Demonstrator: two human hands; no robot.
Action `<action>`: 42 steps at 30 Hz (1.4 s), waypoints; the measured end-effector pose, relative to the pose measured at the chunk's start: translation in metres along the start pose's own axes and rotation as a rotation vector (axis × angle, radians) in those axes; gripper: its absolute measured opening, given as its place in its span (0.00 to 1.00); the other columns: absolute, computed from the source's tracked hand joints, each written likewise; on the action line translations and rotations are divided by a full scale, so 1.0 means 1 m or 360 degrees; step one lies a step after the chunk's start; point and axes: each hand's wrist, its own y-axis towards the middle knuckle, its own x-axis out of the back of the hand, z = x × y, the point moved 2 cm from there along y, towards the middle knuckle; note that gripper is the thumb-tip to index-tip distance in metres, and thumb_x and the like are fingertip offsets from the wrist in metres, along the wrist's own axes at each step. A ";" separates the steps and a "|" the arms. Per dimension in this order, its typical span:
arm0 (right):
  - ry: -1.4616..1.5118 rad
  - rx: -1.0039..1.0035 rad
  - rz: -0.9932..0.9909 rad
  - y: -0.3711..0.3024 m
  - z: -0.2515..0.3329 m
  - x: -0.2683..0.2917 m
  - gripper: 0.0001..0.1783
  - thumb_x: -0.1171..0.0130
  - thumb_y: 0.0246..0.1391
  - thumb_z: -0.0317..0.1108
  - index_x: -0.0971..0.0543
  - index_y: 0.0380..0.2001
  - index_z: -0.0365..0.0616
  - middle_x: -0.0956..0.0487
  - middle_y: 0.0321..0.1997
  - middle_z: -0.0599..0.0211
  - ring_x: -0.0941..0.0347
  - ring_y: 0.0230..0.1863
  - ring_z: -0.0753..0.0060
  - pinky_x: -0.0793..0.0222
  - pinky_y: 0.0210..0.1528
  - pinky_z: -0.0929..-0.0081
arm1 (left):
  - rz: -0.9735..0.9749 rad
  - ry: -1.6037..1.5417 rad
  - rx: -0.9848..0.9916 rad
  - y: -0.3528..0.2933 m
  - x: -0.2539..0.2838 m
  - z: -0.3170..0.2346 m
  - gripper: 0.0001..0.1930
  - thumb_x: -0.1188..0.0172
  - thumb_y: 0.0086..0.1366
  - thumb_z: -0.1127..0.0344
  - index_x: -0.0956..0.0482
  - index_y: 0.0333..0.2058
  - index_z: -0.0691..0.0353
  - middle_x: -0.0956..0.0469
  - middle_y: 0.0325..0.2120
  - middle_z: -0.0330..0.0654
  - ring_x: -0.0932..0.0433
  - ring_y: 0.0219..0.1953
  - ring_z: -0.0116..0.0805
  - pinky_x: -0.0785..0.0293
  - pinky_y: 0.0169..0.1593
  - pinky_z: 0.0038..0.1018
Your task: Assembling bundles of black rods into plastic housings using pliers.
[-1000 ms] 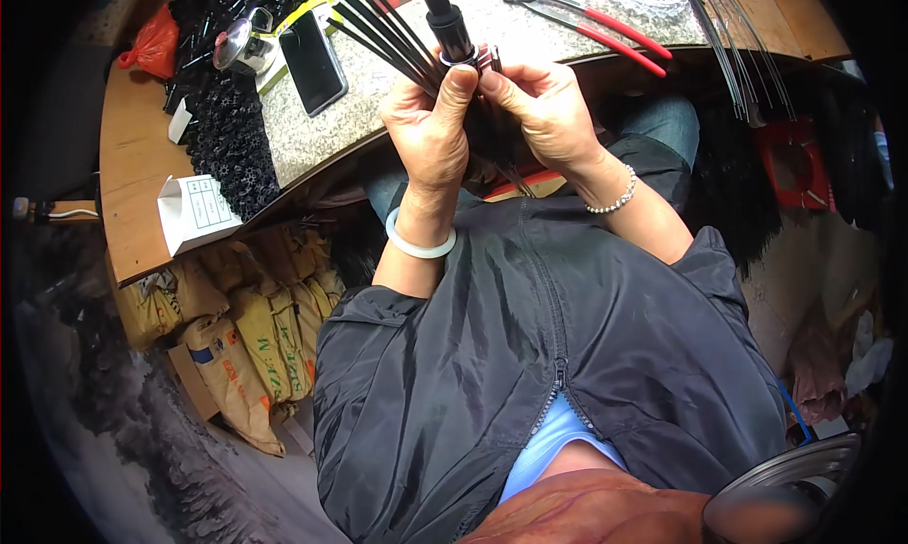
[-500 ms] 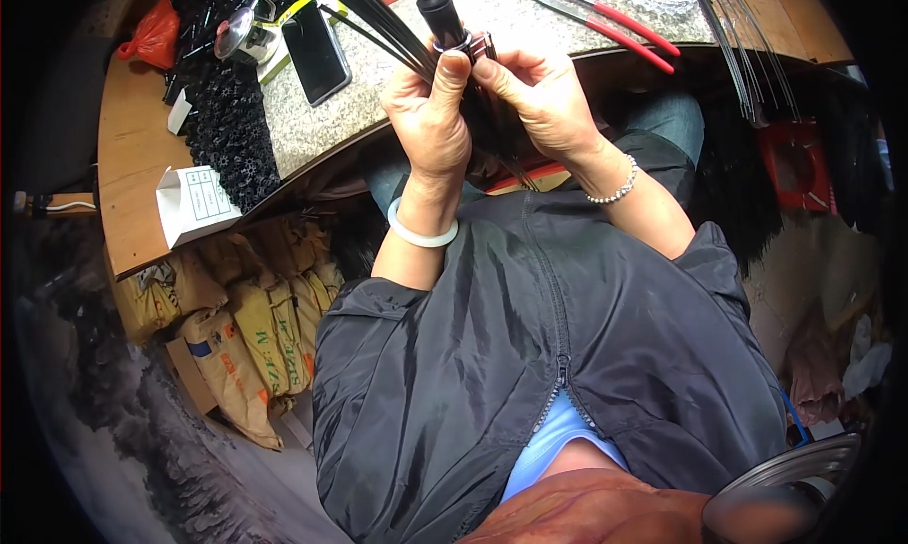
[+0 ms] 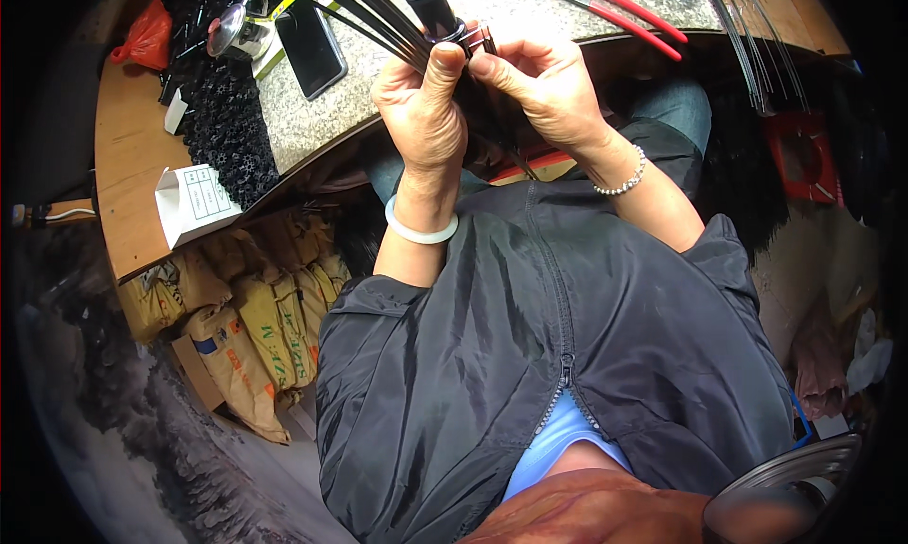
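Observation:
My left hand [image 3: 424, 118], a white bangle on its wrist, is closed round the lower end of a black cylindrical part [image 3: 433, 9]. Long thin black rods [image 3: 374, 14], which look like umbrella ribs, fan out to the upper left from behind that hand. My right hand [image 3: 549, 90], with a beaded bracelet, pinches a thin rod end [image 3: 486, 41] between thumb and forefinger. This end lies against the ring at the cylinder's base. Both thumbs nearly meet there, and the fingers behind are partly hidden. More dark rods hang below the hands.
On the stone-topped table [image 3: 293, 137] lie a phone [image 3: 317, 47] and red-handled pliers [image 3: 634, 26]. A glass jar [image 3: 244, 38], heaped small black parts [image 3: 222, 142], a white box [image 3: 194, 206] and a red bag [image 3: 147, 35] are at left. Thin metal rods [image 3: 752, 47] overhang the right edge. Sacks [image 3: 270, 326] stand below.
The black cylinder leans and shifts slightly left and down with my left hand. My right hand keeps its pinch at the ring. The whole view has shifted a little.

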 end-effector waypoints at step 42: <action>-0.1131 0.0926 -0.0020 0.007 0.006 -0.005 0.08 0.38 0.46 0.26 0.21 0.33 0.37 0.20 0.32 0.63 0.24 0.31 0.79 0.30 0.34 0.83 | 0.0015 0.0121 -0.0077 0.008 0.010 -0.001 0.18 0.42 0.58 0.64 0.30 0.44 0.69 0.24 0.37 0.46 0.24 0.38 0.35 0.28 0.44 0.27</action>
